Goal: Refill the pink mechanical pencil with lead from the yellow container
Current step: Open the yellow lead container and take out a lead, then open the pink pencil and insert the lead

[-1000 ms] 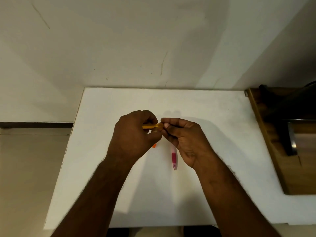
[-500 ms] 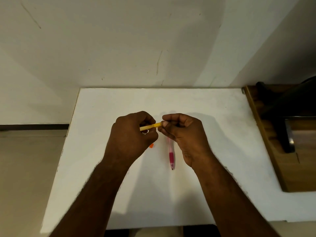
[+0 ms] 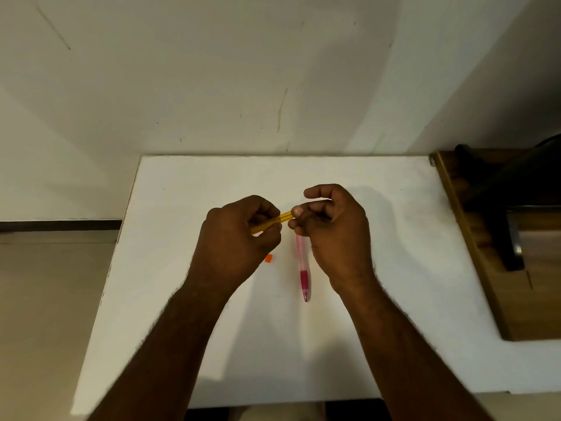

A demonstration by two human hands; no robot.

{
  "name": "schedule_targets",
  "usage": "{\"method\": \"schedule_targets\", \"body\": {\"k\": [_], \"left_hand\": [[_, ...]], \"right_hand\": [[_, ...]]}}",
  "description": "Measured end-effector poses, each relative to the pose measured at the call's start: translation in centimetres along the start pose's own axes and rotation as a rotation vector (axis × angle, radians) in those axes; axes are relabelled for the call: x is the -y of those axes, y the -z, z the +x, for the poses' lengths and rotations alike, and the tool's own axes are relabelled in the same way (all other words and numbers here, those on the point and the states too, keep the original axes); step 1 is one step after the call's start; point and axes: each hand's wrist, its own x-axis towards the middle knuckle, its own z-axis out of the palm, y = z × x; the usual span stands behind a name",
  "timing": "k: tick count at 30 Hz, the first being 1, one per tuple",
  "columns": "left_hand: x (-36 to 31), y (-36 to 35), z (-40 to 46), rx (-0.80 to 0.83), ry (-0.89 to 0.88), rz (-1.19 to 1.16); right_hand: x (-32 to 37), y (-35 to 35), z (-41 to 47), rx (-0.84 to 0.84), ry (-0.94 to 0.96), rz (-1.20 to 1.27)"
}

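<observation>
My left hand (image 3: 236, 238) grips the slim yellow container (image 3: 277, 219), which points up and to the right above the white table (image 3: 188, 329). The fingertips of my right hand (image 3: 334, 232) pinch at the container's right end; whether a lead is between them is too small to tell. The pink mechanical pencil (image 3: 302, 265) lies on the table, tip toward me, just left of my right wrist; its far end is hidden under that hand. A small orange cap (image 3: 268, 258) rests on the table beside my left hand.
A wall rises right behind the table's far edge. A wooden unit (image 3: 485, 284) with dark objects on it stands against the table's right side. Floor shows to the left of the table.
The container's right end has lifted a little and more of it shows between my hands. My right index finger has risen and opened slightly. The pencil and orange cap have stayed put.
</observation>
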Motion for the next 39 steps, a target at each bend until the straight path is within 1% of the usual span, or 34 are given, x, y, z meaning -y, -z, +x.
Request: {"method": "schedule_targets", "body": {"k": [5, 10, 13, 17, 24, 27, 32, 39], "left_hand": [[0.1, -0.3, -0.1, 0.005, -0.001, 0.0], [0.7, -0.4, 0.1, -0.039, 0.045, 0.033], [1.3, -0.4, 0.2, -0.031, 0.086, 0.067], [2.2, -0.6, 0.2, 0.018, 0.117, 0.171], [2.6, -1.3, 0.2, 0.099, 0.134, 0.306], [2.1, -1.1, 0.2, 0.074, 0.094, 0.256], [0.5, -0.6, 0.3, -0.059, -0.03, -0.004], [0.3, -0.8, 0.2, -0.045, -0.043, -0.021]], "right_hand": [[0.2, -0.1, -0.5, -0.014, 0.138, -0.099], [0.4, 0.3, -0.4, -0.072, 0.216, -0.182], [0.4, 1.1, 0.0, -0.134, 0.209, -0.196], [0.4, 1.8, 0.4, -0.175, 0.181, -0.171], [0.1, 1.6, 0.4, -0.147, 0.178, -0.169], [0.0, 1.6, 0.5, -0.128, 0.186, -0.183], [-0.1, 1.6, 0.4, -0.092, 0.179, -0.177], [0.1, 1.3, 0.3, -0.05, 0.161, -0.112]]}}
